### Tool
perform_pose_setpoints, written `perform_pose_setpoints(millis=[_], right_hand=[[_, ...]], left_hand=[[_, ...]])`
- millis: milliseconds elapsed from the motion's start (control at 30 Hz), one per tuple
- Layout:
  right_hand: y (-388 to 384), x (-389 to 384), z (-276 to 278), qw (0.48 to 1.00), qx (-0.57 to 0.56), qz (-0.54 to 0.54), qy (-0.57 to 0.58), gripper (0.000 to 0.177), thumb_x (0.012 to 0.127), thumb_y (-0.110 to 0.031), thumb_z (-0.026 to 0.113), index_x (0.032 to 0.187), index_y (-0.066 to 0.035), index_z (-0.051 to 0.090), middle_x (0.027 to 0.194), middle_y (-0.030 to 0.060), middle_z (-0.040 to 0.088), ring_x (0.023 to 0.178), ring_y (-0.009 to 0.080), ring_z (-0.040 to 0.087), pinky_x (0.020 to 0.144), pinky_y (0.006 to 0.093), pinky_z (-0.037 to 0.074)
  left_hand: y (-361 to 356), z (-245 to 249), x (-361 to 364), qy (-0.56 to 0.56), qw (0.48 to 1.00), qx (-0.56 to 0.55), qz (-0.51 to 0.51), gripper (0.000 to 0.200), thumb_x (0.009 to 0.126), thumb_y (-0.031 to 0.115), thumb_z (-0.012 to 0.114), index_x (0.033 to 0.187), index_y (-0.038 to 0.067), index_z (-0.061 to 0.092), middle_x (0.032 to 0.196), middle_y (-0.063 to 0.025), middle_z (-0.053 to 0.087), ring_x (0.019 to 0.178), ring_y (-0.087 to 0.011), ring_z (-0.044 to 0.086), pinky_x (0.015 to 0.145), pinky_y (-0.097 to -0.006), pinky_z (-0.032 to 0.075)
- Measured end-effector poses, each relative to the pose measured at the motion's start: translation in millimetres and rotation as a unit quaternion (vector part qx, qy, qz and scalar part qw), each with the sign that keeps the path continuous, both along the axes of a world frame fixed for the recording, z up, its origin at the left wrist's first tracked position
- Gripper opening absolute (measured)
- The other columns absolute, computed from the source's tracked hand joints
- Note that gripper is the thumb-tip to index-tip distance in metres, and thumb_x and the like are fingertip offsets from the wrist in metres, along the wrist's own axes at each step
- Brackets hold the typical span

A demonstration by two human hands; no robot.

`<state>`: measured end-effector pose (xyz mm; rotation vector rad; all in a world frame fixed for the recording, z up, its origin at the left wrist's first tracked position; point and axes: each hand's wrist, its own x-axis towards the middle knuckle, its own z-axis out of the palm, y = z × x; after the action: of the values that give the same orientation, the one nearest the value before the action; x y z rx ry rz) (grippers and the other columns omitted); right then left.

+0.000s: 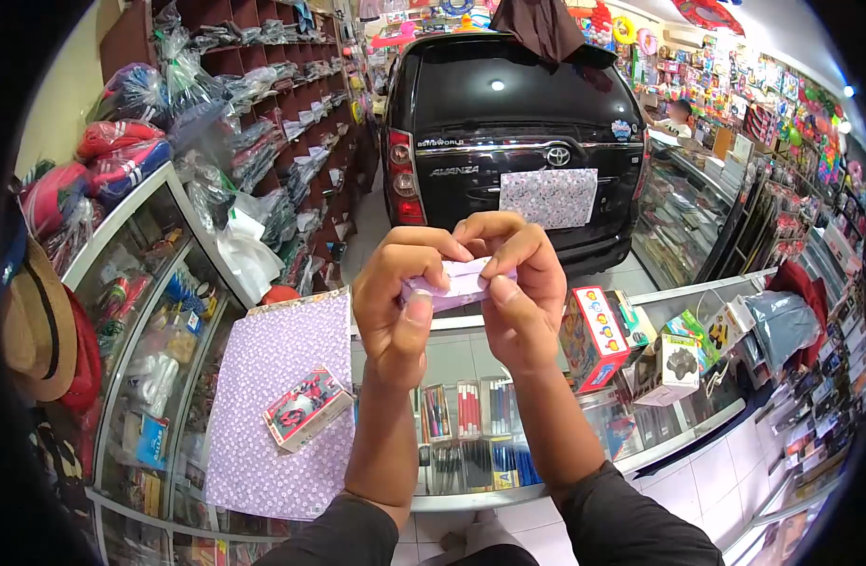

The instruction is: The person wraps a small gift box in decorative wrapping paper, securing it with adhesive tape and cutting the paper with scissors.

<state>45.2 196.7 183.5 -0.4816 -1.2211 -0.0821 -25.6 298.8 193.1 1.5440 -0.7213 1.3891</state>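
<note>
Both hands are raised over the glass counter, close together. Between them is a small piece of folded lilac-and-white paper (464, 283); whether anything is inside it cannot be seen. My left hand (400, 302) pinches its left end with thumb and fingers. At the right end, the thumb and fingers of my right hand (522, 292) press on it. Below and to the left lies a sheet of lilac flowered wrapping paper (272, 358), with a small printed box (307, 408) resting on it at a slant.
The glass counter (452, 360) holds pens and stationery under its top. To the right stand a red-and-white box (595, 340), a white box (673, 371) and a grey plastic-wrapped bundle (780, 325). A black car (518, 104) is parked beyond. A glass cabinet (136, 349) borders the left.
</note>
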Motion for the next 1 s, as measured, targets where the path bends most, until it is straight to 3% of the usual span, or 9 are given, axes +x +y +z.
perform_pose_setpoints(millis=[133, 233, 400, 667, 800, 867, 900, 1000], right_hand=[[1.8, -0.9, -1.3, 1.000, 0.000, -0.015, -0.012, 0.015, 0.090, -0.016, 0.053, 0.090, -0.001, 0.052, 0.115, 0.0216, 0.054, 0.105, 0.0227, 0.055, 0.099, 0.0400, 0.041], [1.7, -1.9, -1.0, 0.999, 0.004, 0.034, 0.010, 0.023, 0.093, -0.023, 0.050, 0.086, 0.000, 0.052, 0.115, 0.0226, 0.054, 0.106, 0.0240, 0.054, 0.100, 0.0405, 0.041], [0.2, -0.8, 2.8, 0.997, -0.010, 0.079, 0.023, 0.032, 0.100, -0.025, 0.039, 0.083, 0.000, 0.051, 0.116, 0.0233, 0.053, 0.108, 0.0258, 0.054, 0.099, 0.0401, 0.041], [-0.4, 1.1, 3.0, 0.991, -0.046, 0.125, 0.007, 0.019, 0.092, -0.015, 0.050, 0.099, 0.002, 0.056, 0.121, 0.0209, 0.051, 0.113, 0.0230, 0.051, 0.102, 0.0377, 0.037], [-5.6, 0.5, 6.6, 0.991, -0.061, 0.119, 0.004, 0.021, 0.093, -0.014, 0.050, 0.107, 0.002, 0.054, 0.123, 0.0207, 0.051, 0.114, 0.0225, 0.051, 0.102, 0.0377, 0.038], [-7.3, -4.8, 8.5, 0.988, -0.087, 0.108, 0.073, 0.026, 0.095, -0.016, 0.051, 0.112, 0.003, 0.050, 0.124, 0.0205, 0.051, 0.116, 0.0227, 0.050, 0.102, 0.0377, 0.039], [-8.2, -6.0, 9.5, 0.987, -0.080, 0.115, 0.074, 0.032, 0.095, -0.011, 0.054, 0.122, 0.002, 0.043, 0.125, 0.0209, 0.051, 0.116, 0.0225, 0.051, 0.101, 0.0372, 0.041], [0.0, -7.6, 8.3, 0.996, -0.022, 0.080, 0.023, 0.044, 0.091, -0.002, 0.058, 0.129, -0.001, 0.035, 0.125, 0.0209, 0.051, 0.114, 0.0215, 0.053, 0.101, 0.0368, 0.042]], left_hand=[[2.4, -1.3, -2.2, 0.005, 1.000, -0.004, -0.004, 0.031, 0.089, 0.031, 0.049, 0.086, 0.001, 0.053, 0.092, -0.0183, 0.062, 0.081, -0.0212, 0.061, 0.073, -0.0316, 0.048], [3.1, -0.5, -3.5, 0.010, 1.000, 0.009, 0.001, 0.030, 0.088, 0.031, 0.051, 0.085, 0.001, 0.053, 0.091, -0.0179, 0.062, 0.079, -0.0208, 0.061, 0.071, -0.0309, 0.047], [-2.7, 1.6, -3.0, 0.000, 0.994, -0.002, 0.108, 0.023, 0.087, 0.023, 0.055, 0.084, 0.001, 0.053, 0.089, -0.0174, 0.064, 0.076, -0.0197, 0.061, 0.068, -0.0296, 0.047], [-0.2, 3.8, -7.1, 0.004, 0.998, -0.030, 0.059, 0.024, 0.089, 0.025, 0.056, 0.087, 0.001, 0.052, 0.091, -0.0161, 0.063, 0.080, -0.0182, 0.059, 0.074, -0.0306, 0.047], [4.0, 5.3, -9.2, 0.013, 0.999, 0.003, 0.033, 0.026, 0.090, 0.024, 0.060, 0.098, 0.001, 0.052, 0.098, -0.0173, 0.060, 0.088, -0.0196, 0.059, 0.080, -0.0316, 0.047], [2.7, 2.9, -7.6, 0.026, 1.000, -0.010, 0.011, 0.030, 0.090, 0.024, 0.061, 0.107, 0.001, 0.051, 0.102, -0.0171, 0.058, 0.092, -0.0196, 0.058, 0.083, -0.0322, 0.046], [1.4, 2.7, -5.6, 0.026, 0.999, -0.035, 0.010, 0.031, 0.091, 0.024, 0.060, 0.108, 0.001, 0.051, 0.103, -0.0164, 0.058, 0.093, -0.0193, 0.057, 0.084, -0.0321, 0.046], [3.0, 0.4, -4.5, 0.028, 0.998, -0.056, 0.010, 0.035, 0.093, 0.021, 0.058, 0.118, 0.001, 0.046, 0.106, -0.0150, 0.057, 0.095, -0.0178, 0.056, 0.087, -0.0317, 0.045]])
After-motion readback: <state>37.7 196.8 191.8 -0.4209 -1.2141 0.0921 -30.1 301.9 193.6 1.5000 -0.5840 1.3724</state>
